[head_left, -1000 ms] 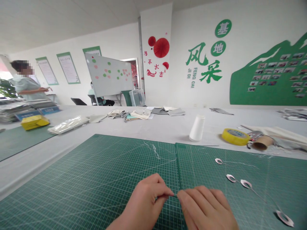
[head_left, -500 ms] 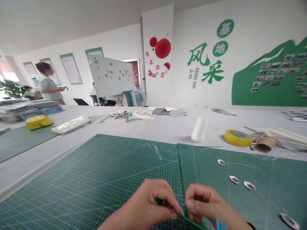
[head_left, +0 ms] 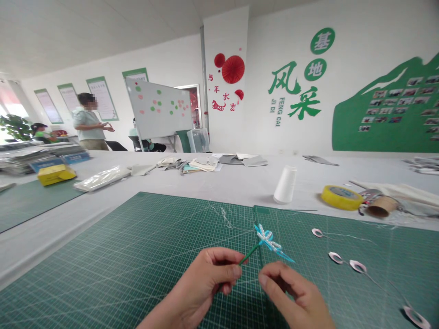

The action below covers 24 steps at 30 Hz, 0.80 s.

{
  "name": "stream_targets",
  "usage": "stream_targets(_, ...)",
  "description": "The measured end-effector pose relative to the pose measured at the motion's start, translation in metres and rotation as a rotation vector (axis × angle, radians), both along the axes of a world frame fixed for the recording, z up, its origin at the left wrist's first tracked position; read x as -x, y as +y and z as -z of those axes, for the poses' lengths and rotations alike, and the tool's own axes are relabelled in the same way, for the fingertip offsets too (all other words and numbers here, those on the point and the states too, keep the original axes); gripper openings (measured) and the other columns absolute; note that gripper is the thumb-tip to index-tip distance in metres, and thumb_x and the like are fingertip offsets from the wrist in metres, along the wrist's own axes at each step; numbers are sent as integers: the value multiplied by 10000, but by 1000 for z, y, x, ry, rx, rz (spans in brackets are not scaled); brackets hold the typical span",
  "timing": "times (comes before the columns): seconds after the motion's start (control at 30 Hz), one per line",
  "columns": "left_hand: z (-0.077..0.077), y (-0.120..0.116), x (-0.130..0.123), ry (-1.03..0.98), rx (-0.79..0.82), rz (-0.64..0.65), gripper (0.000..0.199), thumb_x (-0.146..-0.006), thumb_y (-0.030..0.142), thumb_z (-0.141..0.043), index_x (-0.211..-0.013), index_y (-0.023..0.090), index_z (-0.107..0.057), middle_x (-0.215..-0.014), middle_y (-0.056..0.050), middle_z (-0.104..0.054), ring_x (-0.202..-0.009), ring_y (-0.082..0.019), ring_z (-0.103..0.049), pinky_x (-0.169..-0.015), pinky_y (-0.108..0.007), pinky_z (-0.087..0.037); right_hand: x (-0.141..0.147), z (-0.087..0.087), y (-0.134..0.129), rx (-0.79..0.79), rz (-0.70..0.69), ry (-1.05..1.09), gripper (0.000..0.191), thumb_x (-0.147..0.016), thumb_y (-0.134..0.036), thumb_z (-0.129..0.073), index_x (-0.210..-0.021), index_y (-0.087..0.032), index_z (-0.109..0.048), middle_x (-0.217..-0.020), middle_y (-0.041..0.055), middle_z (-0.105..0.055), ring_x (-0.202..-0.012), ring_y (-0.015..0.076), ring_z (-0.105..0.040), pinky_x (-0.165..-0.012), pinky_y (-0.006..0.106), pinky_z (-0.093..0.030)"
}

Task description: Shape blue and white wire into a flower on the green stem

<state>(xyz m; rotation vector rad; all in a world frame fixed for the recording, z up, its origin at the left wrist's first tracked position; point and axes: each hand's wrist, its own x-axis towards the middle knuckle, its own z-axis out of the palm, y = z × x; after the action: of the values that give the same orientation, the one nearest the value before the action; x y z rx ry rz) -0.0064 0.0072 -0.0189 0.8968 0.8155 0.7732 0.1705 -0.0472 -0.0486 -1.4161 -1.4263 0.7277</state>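
The left hand [head_left: 207, 284] pinched a thin green stem [head_left: 249, 254] between thumb and fingers. At the stem's tip it held up a small blue-and-white beaded ornament [head_left: 268, 240] above the seam between two green cutting mats [head_left: 103, 269], toward the near side of the desk [head_left: 222, 183]. The right hand [head_left: 291, 292] was narrowly open just below the ornament, its thumb and forefinger apart. It held nothing visible and did not appear to touch the ornament.

The slender stem offered little to grip, so a light pinch could have let it roll or slip, dropping the ornament onto the mat. Any loose strand end, which this view could not settle, might have let beads slide off. The pointed blue tail [head_left: 288, 258] stuck out toward the right hand, where a careless finger could have caught and bent it. To the right, white wire-rimmed loops [head_left: 335, 257] lay on the mat, trailing fine wires that a drifting wrist could have snagged and dragged out of place. Loose threads [head_left: 224, 218] near the seam could have tangled with the ornament had it been lowered there. Farther back, a reach across the desk could have toppled the upright white thread cone [head_left: 284, 185] or nudged the yellow tape roll [head_left: 341, 197].
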Motion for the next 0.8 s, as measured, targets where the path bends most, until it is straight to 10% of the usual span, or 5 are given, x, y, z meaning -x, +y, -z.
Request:
stream_targets(0.3, 2, 1, -1, 8, -29, 1, 190, -616, 120, -762, -800, 120, -715, -621, 17, -588, -515, -61, -455, -482, -200, -320, 11, 7, -7, 6, 45, 398, 346, -861, -476, -525, -1120, -255, -589, -830, 29, -628, -505, 118, -513, -426, 241, -455)
stream_targets(0.5, 4, -2, -4, 61, -138, 42, 142, -647, 134, -734, -790, 129, -733, -651, 1, -619, -553, -78, -480, -502, -209, -336, 31, 9, -3, 114, -105, 769, 475, -637, -478, -782, -989, -204, -618, -793, 51, -702, -595, 148, -635, -449, 225, -492)
stream_targets(0.8, 7, -6, -8, 57, -149, 70, 153, -625, 136, -739, -776, 130, -724, -601, 12, -612, -538, -82, -475, -484, -207, -314, 15, 10, 0, 243, -211, 554, 399, -712, -538, -690, -697, -146, -616, -605, -31, -579, -455, 69, -538, -430, 190, -435)
